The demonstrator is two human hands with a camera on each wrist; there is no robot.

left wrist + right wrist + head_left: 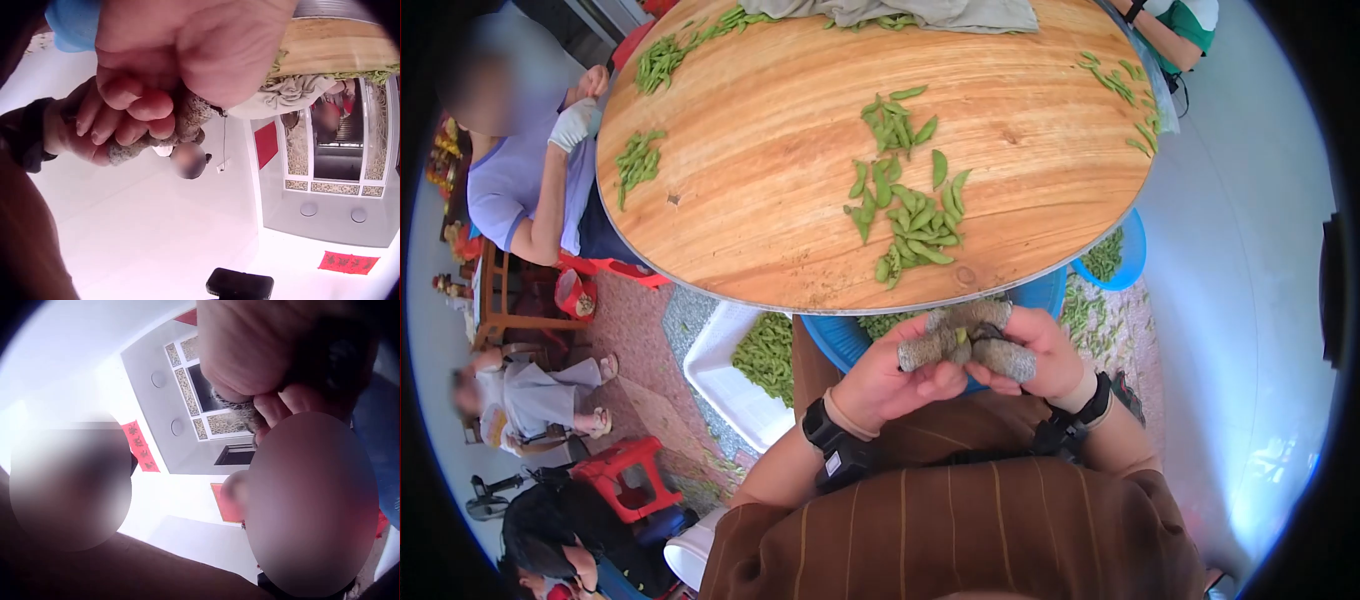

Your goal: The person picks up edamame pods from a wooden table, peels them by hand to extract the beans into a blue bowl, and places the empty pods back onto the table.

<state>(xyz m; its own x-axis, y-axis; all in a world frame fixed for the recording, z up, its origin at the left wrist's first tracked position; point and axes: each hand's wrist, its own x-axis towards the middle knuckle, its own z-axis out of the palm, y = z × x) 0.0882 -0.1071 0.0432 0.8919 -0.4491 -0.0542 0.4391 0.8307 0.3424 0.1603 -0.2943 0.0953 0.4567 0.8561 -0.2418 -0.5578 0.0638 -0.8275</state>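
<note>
Just in front of the table's near edge, my left hand and right hand meet with their fingertips close together. Grey, rough finger covers sit on the thumbs and forefingers. Between these covered tips both hands pinch a small green soybean pod, mostly hidden by the fingers. The left wrist view shows the curled fingers of the left hand from beneath. In the right wrist view the right hand is partly dark, and the pod is hidden.
Soybean pods lie in loose piles on the round wooden table. Below its edge are a white foam box of pods and a blue basin. Another blue basin stands right. A person in lilac sits left.
</note>
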